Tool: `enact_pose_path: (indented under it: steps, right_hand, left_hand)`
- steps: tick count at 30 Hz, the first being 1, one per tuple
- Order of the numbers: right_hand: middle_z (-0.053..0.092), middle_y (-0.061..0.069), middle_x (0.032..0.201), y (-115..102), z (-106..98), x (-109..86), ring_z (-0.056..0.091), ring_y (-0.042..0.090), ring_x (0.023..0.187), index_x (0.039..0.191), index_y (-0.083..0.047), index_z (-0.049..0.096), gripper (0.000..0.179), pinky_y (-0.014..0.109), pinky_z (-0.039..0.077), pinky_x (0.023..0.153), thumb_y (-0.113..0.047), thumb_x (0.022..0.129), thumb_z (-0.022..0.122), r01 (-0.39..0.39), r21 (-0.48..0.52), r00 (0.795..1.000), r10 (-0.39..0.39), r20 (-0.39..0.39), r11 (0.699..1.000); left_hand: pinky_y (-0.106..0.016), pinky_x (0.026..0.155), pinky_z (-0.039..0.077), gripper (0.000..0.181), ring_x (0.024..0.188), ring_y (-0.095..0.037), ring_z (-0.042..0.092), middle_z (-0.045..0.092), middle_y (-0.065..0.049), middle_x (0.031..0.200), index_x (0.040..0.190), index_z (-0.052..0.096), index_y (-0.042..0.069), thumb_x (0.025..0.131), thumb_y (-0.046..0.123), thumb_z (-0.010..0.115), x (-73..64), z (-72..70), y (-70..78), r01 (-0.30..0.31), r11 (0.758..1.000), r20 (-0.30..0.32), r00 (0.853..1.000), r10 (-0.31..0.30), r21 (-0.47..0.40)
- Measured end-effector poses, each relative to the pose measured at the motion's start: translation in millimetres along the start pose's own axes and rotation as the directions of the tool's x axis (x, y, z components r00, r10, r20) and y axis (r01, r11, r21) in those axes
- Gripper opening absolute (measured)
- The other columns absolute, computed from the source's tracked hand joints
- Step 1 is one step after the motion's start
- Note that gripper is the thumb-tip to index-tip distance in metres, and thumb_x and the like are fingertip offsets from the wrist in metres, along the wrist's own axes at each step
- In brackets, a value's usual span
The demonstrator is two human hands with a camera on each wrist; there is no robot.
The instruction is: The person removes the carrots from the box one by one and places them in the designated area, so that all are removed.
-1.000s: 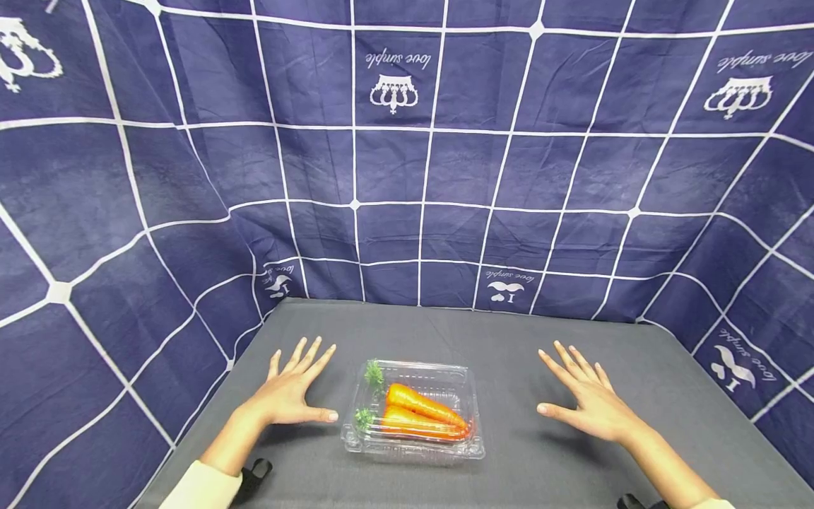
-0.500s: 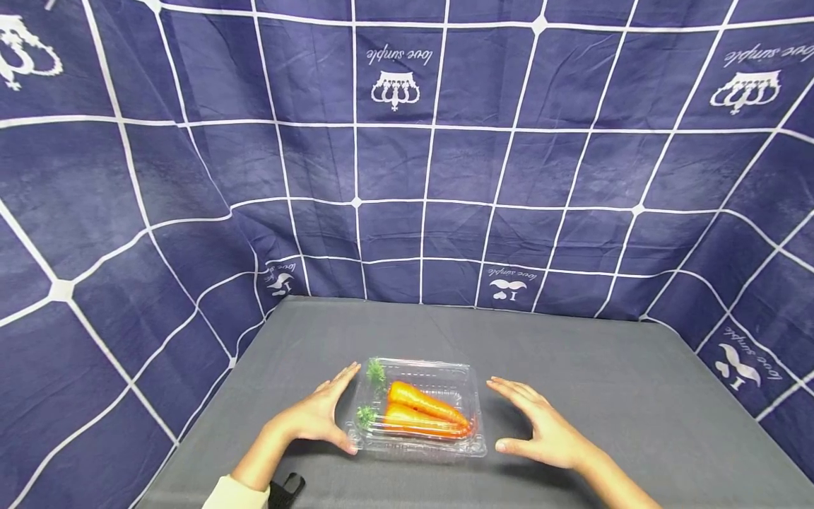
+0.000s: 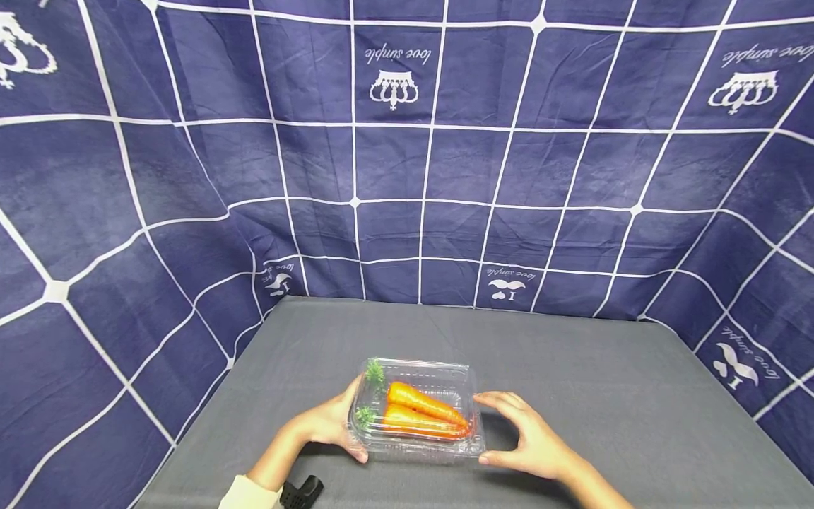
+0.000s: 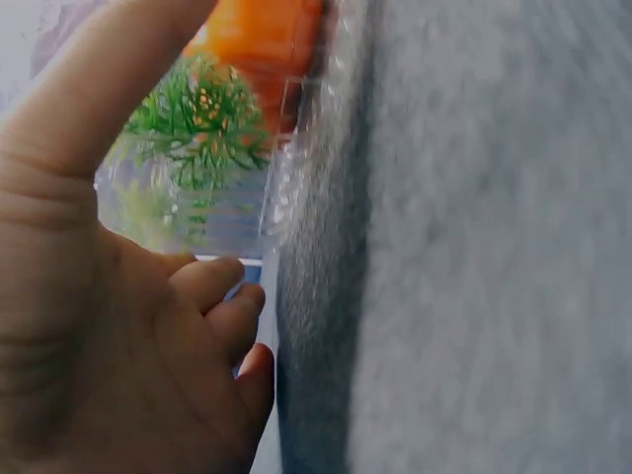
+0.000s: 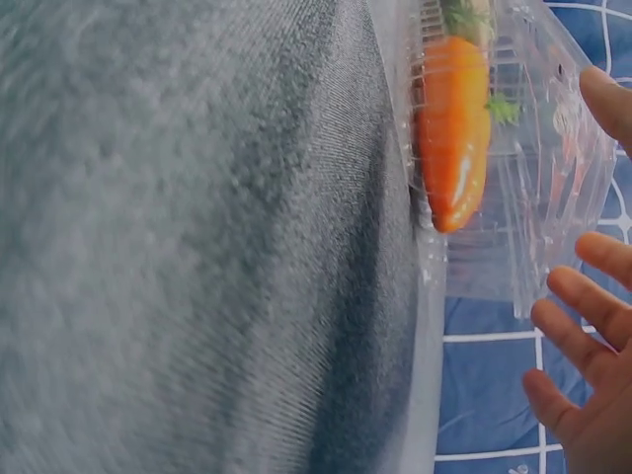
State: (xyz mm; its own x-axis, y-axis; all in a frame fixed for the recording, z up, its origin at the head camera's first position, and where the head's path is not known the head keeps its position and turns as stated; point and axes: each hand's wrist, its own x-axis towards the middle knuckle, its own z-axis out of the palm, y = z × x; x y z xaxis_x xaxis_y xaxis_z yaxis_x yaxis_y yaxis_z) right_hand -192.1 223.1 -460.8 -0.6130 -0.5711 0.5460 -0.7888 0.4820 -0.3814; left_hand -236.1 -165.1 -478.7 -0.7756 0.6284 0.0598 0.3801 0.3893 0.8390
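A clear plastic clamshell box sits on the grey cloth with its lid down. Inside lie two orange carrots, their leafy green tops toward the left end. My left hand grips the box's left side, thumb at the front corner and fingers reaching behind the edge, partly hidden. In the left wrist view, the thumb lies across the box in front of the greens. My right hand is spread at the right side, fingertips right at the rim; its fingers look straight and apart in the right wrist view.
Grey cloth covers the tabletop around the box. A navy curtain with white grid lines encloses the back and both sides. Near the left cuff is a black wrist strap.
Both hands have moved inward from either side toward the box. The left has come onto its left side, the right up to its right edge. The box stays in place.
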Motion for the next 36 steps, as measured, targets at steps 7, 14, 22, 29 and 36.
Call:
enact_pose_path:
  steps: [7,14,22,29,36]
  right_hand:
    - [0.057,0.003,0.13,2,4,-1.3,0.051,0.017,0.12,0.132,-0.01,0.058,0.071,0.025,0.038,0.101,-0.038,0.073,0.086,-0.013,0.016,1.0,0.013,-0.002,1.0]
    - [0.058,0.006,0.129,5,5,0.2,0.051,0.018,0.119,0.129,-0.009,0.06,0.066,0.021,0.035,0.102,-0.035,0.074,0.086,0.005,0.039,1.0,-0.005,-0.013,0.999]
    - [0.061,0.005,0.125,4,-2,6.6,0.054,0.017,0.115,0.125,-0.01,0.063,0.062,0.022,0.038,0.1,-0.031,0.072,0.087,0.016,0.069,0.999,-0.014,-0.035,0.997]
    - [0.065,0.004,0.118,3,-14,20.5,0.059,0.018,0.109,0.12,-0.01,0.066,0.051,0.024,0.042,0.096,-0.022,0.074,0.086,0.063,0.086,0.995,-0.057,-0.076,0.994]
    - [0.068,-0.002,0.109,5,-22,37.1,0.061,0.015,0.102,0.111,-0.016,0.071,0.035,0.025,0.045,0.091,-0.011,0.077,0.079,0.007,0.116,0.994,0.006,-0.112,0.993]
  left_hand:
    - [-0.037,0.109,0.029,0.137,0.13,-0.033,0.041,0.04,-0.024,0.144,0.154,0.006,0.004,0.054,0.024,0.098,-1.1,2.9,-5.2,-0.014,1.0,-0.022,1.0,0.015,0.028]
    - [-0.037,0.109,0.03,0.134,0.129,-0.033,0.041,0.04,-0.023,0.144,0.153,0.009,0.004,0.055,0.026,0.097,-1.8,3.0,-6.3,-0.025,0.999,-0.039,0.999,0.026,0.041]
    - [-0.042,0.108,0.032,0.133,0.129,-0.033,0.042,0.041,-0.022,0.143,0.153,0.01,0.004,0.054,0.026,0.097,0.0,1.8,-7.3,-0.02,0.999,-0.032,0.999,0.021,0.05]
    - [-0.035,0.11,0.025,0.133,0.133,-0.035,0.037,0.036,-0.023,0.148,0.152,0.007,0.0,0.056,0.024,0.097,0.2,1.0,-5.9,-0.055,0.998,-0.025,0.998,0.056,0.026]
    - [-0.053,0.111,0.024,0.134,0.136,-0.041,0.031,0.029,-0.03,0.15,0.152,0.008,-0.006,0.057,0.029,0.096,-2.0,2.4,-3.9,0.029,0.993,-0.043,0.999,-0.025,0.111]
